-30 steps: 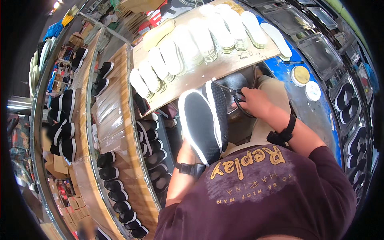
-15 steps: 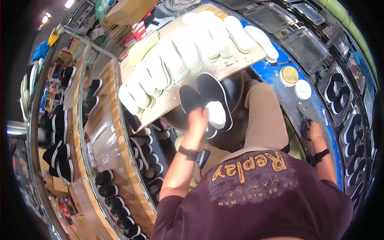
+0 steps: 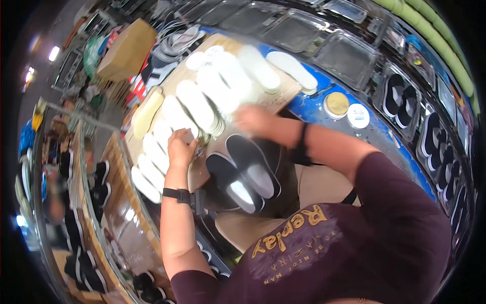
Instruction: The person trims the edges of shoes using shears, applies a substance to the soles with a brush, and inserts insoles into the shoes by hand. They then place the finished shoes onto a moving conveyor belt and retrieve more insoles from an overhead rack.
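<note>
My left hand (image 3: 181,148) is at the stacks of white insoles on the board (image 3: 283,99), its thumb apart from the fingers. It touches or hovers over an insole stack (image 3: 177,115); I cannot tell which. Farther right, my right hand (image 3: 254,120) reaches across to another stack (image 3: 200,106), its fingers smeared by motion. Two black slip-on shoes lie side by side at my lap: a left one (image 3: 224,171) and a right one (image 3: 243,152). Pale insole surfaces show inside their openings.
To the right, a blue bench (image 3: 387,137) bears a yellow-topped tub (image 3: 336,104) and a white round lid (image 3: 358,116). Clear trays (image 3: 349,58) and black shoes (image 3: 400,101) line the rack beyond. Wooden shelves with shoes stand left; a cardboard box (image 3: 129,48) sits at the back.
My left hand let go of the shoe and moved to the insoles. My right hand left the black-handled tool on the bench and swung left over the board. The view turned.
</note>
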